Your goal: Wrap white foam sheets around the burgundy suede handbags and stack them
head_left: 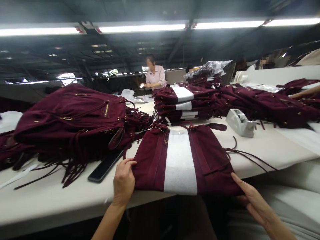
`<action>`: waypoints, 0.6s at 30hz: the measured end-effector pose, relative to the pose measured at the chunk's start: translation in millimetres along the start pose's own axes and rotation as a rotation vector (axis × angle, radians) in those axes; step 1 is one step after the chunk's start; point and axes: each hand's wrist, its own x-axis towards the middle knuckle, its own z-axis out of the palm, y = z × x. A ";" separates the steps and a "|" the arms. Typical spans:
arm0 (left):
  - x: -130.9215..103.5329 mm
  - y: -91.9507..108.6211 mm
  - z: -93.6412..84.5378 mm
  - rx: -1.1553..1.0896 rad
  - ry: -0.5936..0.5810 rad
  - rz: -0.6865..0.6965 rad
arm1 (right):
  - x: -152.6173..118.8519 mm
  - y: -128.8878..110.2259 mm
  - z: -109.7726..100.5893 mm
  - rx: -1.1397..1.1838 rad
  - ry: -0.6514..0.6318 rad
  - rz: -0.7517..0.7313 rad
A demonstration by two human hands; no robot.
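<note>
A burgundy bag (152, 160) lies flat at the table's front edge, its lower side reaching slightly past it. Around its middle runs a white paper band (180, 163). My left hand (124, 180) grips the bag's left side, fingers on top. At the lower right corner my right hand (250, 196) holds the bag, with the thumb above and the other fingers below, partly hidden. Dark straps and a tab stick out at the bag's top, and thin cords trail off to its right.
Left stands a pile of burgundy bags (75, 116), with a black phone (105, 168) beside it. Behind are banded bags (185, 100) in a stack and a grey tape dispenser (240, 123). A person (155, 76) stands across the table (265, 146); another person's arm (308, 91) shows far right.
</note>
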 end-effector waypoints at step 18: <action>-4.3 177.6 7.4 -0.003 -0.163 0.456 | -62.5 -158.8 109.3 0.080 -0.185 -0.393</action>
